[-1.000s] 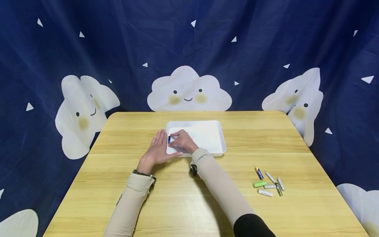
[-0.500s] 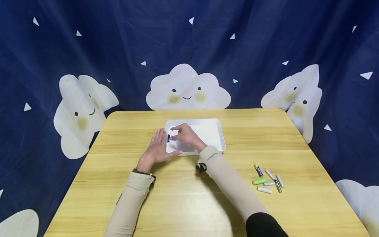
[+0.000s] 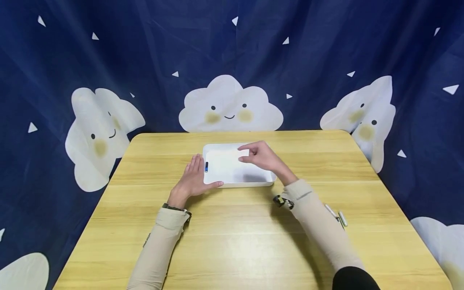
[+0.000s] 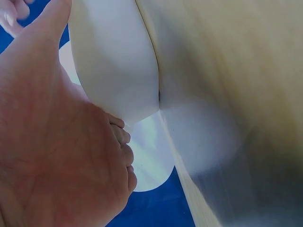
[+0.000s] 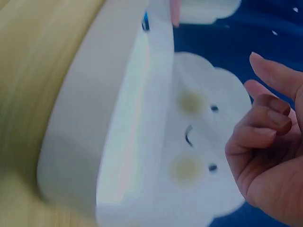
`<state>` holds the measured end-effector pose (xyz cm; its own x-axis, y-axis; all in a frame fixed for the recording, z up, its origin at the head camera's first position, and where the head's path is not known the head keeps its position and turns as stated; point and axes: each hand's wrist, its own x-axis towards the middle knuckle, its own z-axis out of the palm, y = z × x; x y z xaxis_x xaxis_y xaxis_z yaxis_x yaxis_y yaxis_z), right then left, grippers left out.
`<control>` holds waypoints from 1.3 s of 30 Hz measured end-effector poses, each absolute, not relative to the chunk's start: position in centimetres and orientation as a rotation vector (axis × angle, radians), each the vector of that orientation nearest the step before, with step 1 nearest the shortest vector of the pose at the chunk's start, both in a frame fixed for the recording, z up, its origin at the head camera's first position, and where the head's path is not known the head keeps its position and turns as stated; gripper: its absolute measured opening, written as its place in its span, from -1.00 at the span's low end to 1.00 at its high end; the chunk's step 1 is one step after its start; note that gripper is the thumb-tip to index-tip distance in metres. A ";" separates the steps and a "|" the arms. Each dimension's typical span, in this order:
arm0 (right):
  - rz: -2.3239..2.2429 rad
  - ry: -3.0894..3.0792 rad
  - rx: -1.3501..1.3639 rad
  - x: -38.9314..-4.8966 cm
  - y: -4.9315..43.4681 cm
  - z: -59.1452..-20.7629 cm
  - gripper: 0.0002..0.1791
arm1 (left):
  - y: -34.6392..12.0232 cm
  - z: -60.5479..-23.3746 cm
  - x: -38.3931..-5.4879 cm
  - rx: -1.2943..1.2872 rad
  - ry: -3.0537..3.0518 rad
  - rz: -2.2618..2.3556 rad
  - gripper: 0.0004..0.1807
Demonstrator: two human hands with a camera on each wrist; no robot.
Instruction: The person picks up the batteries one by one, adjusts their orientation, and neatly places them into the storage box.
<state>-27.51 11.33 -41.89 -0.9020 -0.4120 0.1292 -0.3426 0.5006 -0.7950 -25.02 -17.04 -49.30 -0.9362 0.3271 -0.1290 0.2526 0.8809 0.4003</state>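
Observation:
A white rectangular tray (image 3: 235, 185) lies on the wooden table. Inside, along its left wall, is a blue and black battery (image 3: 206, 167), also visible in the right wrist view as a small dark-blue piece (image 5: 146, 21). My left hand (image 3: 192, 179) rests against the tray's left side with straight fingers, its thumb stretched along the front rim. Above the tray's right part hovers my right hand (image 3: 262, 156). Its thumb and index finger are spread apart with nothing between them; in the right wrist view the other fingers (image 5: 258, 125) look curled.
On the table (image 3: 232, 241), right of the tray, lie loose batteries. A silver one (image 3: 330, 210) and another silver one (image 3: 342, 218) show beside my right sleeve (image 3: 319, 225), which hides others. A dark blue curtain (image 3: 232, 48) with clouds hangs behind the table.
My right hand has let go of the battery and moved right across the tray. The battery stays at the left wall. My right sleeve now covers several loose batteries. The left hand holds its place.

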 end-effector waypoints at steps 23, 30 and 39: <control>-1.350 2.736 -0.521 -20.1 27.2 -41.3 -0.67 | -17.1 -49.7 -25.2 0.455 2.848 0.566 0.51; -1.298 2.717 -0.484 -18.9 29.8 -43.0 -0.64 | -17.3 -49.4 -25.0 0.454 2.839 0.563 0.50; -1.209 2.688 -0.481 -17.2 32.1 -44.8 -0.60 | -17.2 -50.1 -25.7 0.438 2.838 0.541 0.48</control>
<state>-17.22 32.12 -44.80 -0.9366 -0.3503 -0.0092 -0.2255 0.6226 -0.7493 -25.68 -17.21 -50.09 -0.9317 0.3279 -0.1563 0.2474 0.8878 0.3881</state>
